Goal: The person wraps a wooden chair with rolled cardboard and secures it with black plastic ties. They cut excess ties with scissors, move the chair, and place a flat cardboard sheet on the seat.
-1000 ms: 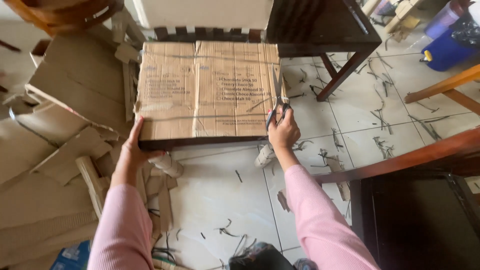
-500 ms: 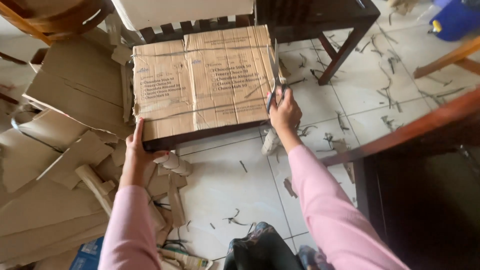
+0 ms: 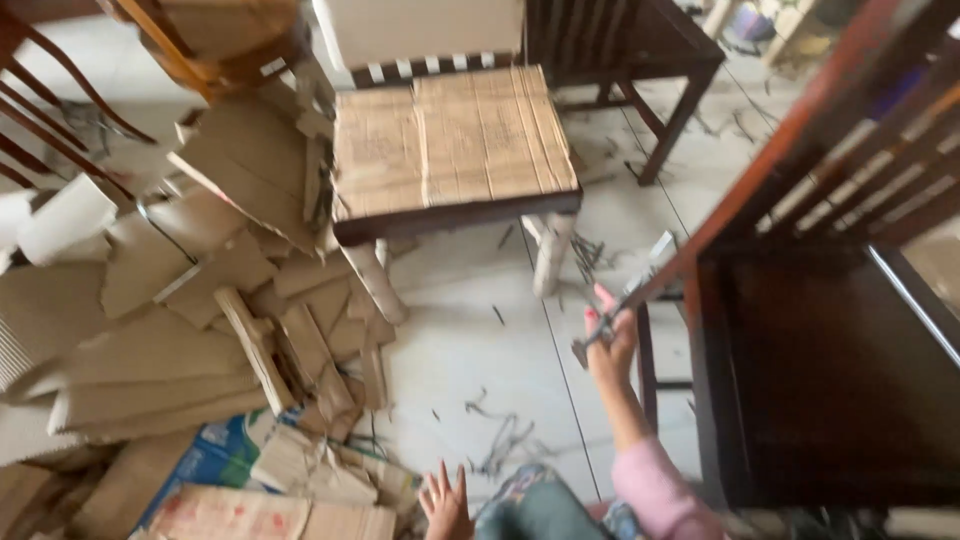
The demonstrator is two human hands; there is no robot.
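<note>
My right hand is raised beside a dark wooden chair on the right and is shut on a slim metal cutting tool that points up and to the right. My left hand is low at the bottom edge, fingers spread, holding nothing, close to my patterned trouser knee. Ahead stands a dark chair whose seat is covered by a flat cardboard sheet; its front legs are wrapped in pale material. Neither hand touches that chair.
A big heap of torn cardboard pieces fills the left side, with a printed blue and white box at its foot. A lighter wooden chair stands at the back left. Thin cardboard shavings litter the white tiled floor.
Both hands have come off the cardboard-covered seat. My right hand has drawn back to the right with the tool, my left hand has dropped low, and the view has pulled back from the chair.
</note>
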